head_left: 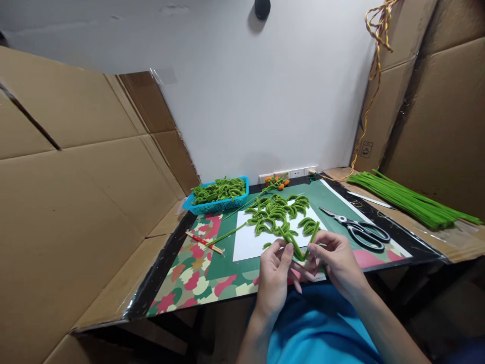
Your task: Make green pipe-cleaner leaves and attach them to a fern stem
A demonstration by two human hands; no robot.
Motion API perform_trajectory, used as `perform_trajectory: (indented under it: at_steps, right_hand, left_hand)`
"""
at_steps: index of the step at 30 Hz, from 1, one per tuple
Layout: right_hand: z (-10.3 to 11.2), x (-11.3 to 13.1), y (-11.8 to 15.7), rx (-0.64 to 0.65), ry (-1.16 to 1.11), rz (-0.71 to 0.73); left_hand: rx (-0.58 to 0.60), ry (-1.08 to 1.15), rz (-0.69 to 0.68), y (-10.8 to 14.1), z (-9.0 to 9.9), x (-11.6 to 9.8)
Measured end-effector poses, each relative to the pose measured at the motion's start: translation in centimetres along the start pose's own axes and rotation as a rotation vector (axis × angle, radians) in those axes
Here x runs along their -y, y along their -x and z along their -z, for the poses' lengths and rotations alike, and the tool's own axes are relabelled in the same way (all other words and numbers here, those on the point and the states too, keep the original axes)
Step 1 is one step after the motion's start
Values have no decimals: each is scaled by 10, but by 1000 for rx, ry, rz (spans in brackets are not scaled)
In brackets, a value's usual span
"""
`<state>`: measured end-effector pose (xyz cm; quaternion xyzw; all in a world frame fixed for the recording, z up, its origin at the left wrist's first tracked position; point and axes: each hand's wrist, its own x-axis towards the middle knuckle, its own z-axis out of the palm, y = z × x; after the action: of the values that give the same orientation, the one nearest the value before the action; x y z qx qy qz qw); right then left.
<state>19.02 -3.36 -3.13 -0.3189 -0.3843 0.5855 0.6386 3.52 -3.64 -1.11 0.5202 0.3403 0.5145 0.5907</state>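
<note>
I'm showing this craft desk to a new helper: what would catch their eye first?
Both hands, left hand and right hand, pinch a green pipe cleaner at the desk's near edge. Behind them curled green pieces cover a white sheet; scissors lie to the right.

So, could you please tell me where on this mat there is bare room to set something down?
The patterned mat is bare at its near left corner, in front of the red stick. A strip of white paper left of the green pieces is free too. It is crowded around the left hand, right hand and scissors.
</note>
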Motion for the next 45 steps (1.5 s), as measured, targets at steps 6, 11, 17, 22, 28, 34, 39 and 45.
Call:
perform_trajectory:
  at_steps: [6, 11, 17, 22, 28, 34, 39, 45]
  right_hand:
    - [-2, -4, 2, -147, 102, 113]
    - [-9, -7, 6, -72, 301, 274]
    - [-10, -10, 7, -77, 358, 349]
    - [-8, -11, 8, -99, 349, 341]
    - [-9, -17, 10, -148, 348, 329]
    - [-9, -19, 12, -144, 395, 406]
    - [-9, -16, 11, -140, 427, 479]
    - [-8, -18, 10, -134, 457, 507]
  left_hand:
    - [37, -28, 11, -1, -2, 2]
    - [52, -103, 7, 2, 0, 7]
    - [45, -103, 36, 1, 2, 9]
    - [24, -179, 52, 3, 3, 9]
    - [77, -227, 49, 5, 3, 9]
    - [75, -361, -59, 5, 2, 5]
    - [57, -441, -104, 6, 2, 2]
    - [15, -433, -122, 9, -1, 0]
